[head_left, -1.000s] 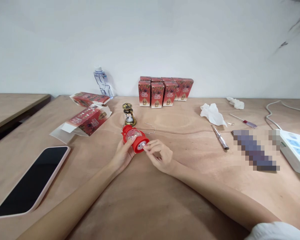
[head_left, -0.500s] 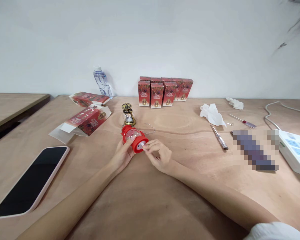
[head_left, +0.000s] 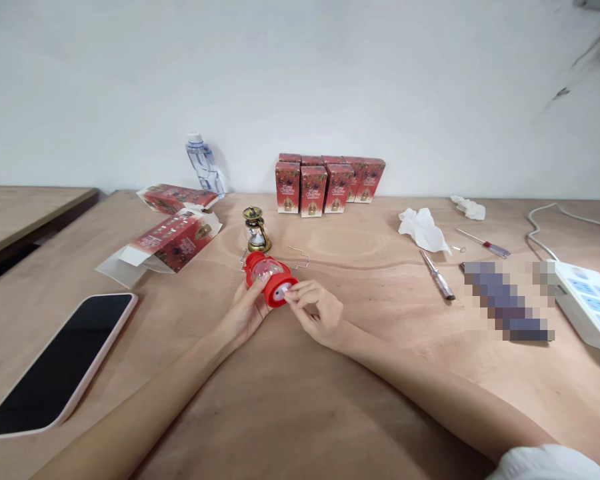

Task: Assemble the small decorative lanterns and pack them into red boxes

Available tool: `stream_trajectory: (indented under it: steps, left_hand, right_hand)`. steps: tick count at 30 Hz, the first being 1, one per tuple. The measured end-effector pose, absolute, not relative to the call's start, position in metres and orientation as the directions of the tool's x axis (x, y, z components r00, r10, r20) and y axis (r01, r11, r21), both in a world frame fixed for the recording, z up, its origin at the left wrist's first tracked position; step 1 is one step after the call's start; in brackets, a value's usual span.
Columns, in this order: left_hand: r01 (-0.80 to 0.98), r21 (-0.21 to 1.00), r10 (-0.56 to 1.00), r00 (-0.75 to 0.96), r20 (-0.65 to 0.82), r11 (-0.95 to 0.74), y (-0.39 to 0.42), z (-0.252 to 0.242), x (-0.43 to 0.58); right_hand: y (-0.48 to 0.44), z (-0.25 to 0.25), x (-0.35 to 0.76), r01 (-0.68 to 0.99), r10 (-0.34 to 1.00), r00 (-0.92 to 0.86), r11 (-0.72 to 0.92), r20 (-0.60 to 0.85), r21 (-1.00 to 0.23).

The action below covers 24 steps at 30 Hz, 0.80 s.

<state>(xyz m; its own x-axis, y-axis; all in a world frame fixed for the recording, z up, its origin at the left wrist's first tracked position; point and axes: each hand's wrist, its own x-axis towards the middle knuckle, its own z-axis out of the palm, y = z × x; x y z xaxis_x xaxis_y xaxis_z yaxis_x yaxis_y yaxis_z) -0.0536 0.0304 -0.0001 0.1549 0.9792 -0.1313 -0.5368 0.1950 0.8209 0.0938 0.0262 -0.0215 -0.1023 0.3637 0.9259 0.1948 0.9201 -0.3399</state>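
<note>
A red lantern (head_left: 269, 275) with a clear middle lies tilted in my left hand (head_left: 245, 313), its round base turned toward me. The fingers of my left hand are wrapped round its side. My right hand (head_left: 316, 312) is closed in a pinch at the pale disc in the base; whatever is between the fingertips is too small to make out. Just behind the red lantern stands a small bronze-coloured lantern (head_left: 256, 230). A bent metal wire (head_left: 301, 257) lies on the wooden table (head_left: 300, 393) beside the red lantern.
Red printed boxes (head_left: 313, 190) stand by the wall. Opened boxes (head_left: 177, 240), a bottle (head_left: 203, 167) and a phone (head_left: 63, 360) are at left. At right are tissue (head_left: 423, 230), two screwdrivers (head_left: 437, 275), a blurred dark object (head_left: 507, 303) and a power strip (head_left: 587, 300).
</note>
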Motion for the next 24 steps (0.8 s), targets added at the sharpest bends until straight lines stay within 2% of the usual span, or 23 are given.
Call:
stream_trajectory:
  steps: [10, 15, 18, 21, 24]
  left_hand:
    - [-0.502, 0.844, 0.977, 0.183, -0.108, 0.188, 0.028, 0.001, -0.052]
    - [-0.498, 0.843, 0.971, 0.216, -0.105, 0.202, 0.026, 0.005, -0.052]
    - [-0.497, 0.838, 0.966, 0.228, -0.122, 0.223, 0.025, 0.007, -0.053]
    - [-0.493, 0.843, 0.969, 0.213, -0.121, 0.214, 0.025, 0.007, -0.054]
    - [-0.492, 0.841, 0.967, 0.220, -0.130, 0.225, 0.026, 0.007, -0.055]
  right_hand:
    - [0.023, -0.013, 0.095, 0.223, 0.391, -0.099, 0.905, 0.915, -0.363]
    - [0.024, -0.008, 0.098, 0.246, 0.537, -0.008, 0.819, 0.844, -0.519]
    - [0.027, -0.008, 0.100, 0.174, 0.626, 0.010, 0.767, 0.780, -0.617]
    - [0.029, -0.008, 0.101, 0.073, 0.648, -0.089, 0.761, 0.756, -0.644]
    - [0.029, -0.008, 0.100, 0.045, 0.663, -0.095, 0.748, 0.742, -0.663]
